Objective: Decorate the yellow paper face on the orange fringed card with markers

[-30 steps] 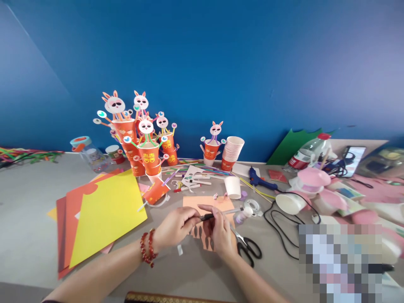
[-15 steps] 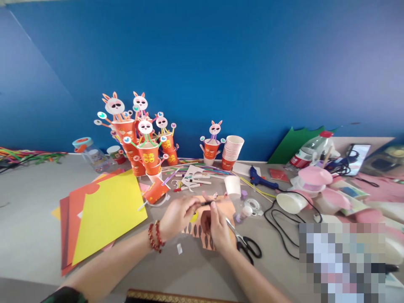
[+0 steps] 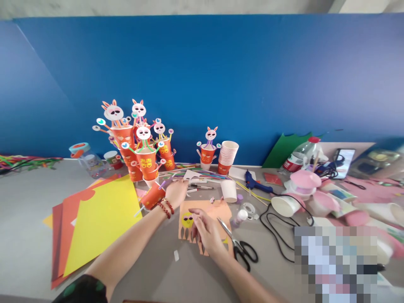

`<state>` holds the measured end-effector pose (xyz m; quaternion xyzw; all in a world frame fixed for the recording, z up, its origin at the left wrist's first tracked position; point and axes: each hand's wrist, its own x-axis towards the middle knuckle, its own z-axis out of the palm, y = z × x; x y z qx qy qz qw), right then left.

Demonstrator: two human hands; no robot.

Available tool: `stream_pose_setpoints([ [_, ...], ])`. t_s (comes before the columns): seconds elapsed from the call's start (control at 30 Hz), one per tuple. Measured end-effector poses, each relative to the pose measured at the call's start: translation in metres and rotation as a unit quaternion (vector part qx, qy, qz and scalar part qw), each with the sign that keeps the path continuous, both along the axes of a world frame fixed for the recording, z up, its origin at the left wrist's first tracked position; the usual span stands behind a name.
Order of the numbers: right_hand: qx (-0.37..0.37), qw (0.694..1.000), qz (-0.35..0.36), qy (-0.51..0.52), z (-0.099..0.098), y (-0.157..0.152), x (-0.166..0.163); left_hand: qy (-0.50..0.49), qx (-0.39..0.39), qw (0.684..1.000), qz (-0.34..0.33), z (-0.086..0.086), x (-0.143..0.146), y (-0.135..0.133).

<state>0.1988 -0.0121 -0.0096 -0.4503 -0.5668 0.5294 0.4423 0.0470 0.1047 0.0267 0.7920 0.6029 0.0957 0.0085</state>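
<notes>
My left hand [image 3: 177, 192], with a red bead bracelet on the wrist, is stretched forward to the loose markers [image 3: 200, 186] below the white paper cut-out. Its fingers are curled round the end of a dark pen. My right hand [image 3: 205, 232] lies on an orange paper sheet [image 3: 217, 210] with fingers loosely spread, holding it down. The sheet carries a yellow drawn figure [image 3: 187, 219] and dark leaf-shaped marks along its near edge. Scissors [image 3: 240, 246] with black handles lie just right of my right hand.
Yellow and orange card sheets [image 3: 101, 219] lie at the left. Orange cup rabbits [image 3: 142, 147] stand at the back, beside a cup stack [image 3: 227, 155]. A white cup [image 3: 229, 190], blue glue gun [image 3: 254, 183], black cable [image 3: 274, 227], tape roll [image 3: 249, 208] and pink clutter [image 3: 304, 181] fill the right.
Both hands held the pen together over the orange sheet. My left hand has since carried it forward to the markers, and my right hand has dropped onto the sheet. The view has tilted up.
</notes>
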Motion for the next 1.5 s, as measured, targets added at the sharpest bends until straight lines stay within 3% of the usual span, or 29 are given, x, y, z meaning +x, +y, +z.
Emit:
stream_pose_setpoints([
  [0.27,-0.014,1.0,0.018,-0.006,0.003,-0.001,-0.001,-0.002,-0.004,1.0,-0.029,0.0,-0.006,-0.009],
  [0.47,0.018,0.999,-0.043,0.012,0.009,0.002,0.005,-0.006,-0.019,0.999,-0.047,-0.007,-0.001,-0.014],
  [0.67,-0.004,0.995,-0.086,0.058,0.014,0.007,0.012,-0.035,-0.02,0.997,-0.07,-0.012,-0.004,-0.005],
  [0.97,-0.004,0.991,-0.11,0.074,0.016,0.006,0.012,-0.21,0.015,0.969,-0.127,-0.007,-0.002,0.003],
  [1.17,-0.015,0.986,-0.131,0.1,0.018,0.008,0.013,-0.338,0.056,0.934,-0.104,-0.003,0.003,0.005],
  [1.4,-0.026,0.983,-0.136,0.119,0.013,0.013,0.015,-0.288,0.07,0.945,-0.139,-0.01,0.015,-0.008],
  [1.5,-0.034,0.987,-0.113,0.106,0.012,0.011,0.014,-0.22,0.058,0.955,-0.192,-0.011,0.025,-0.007],
])
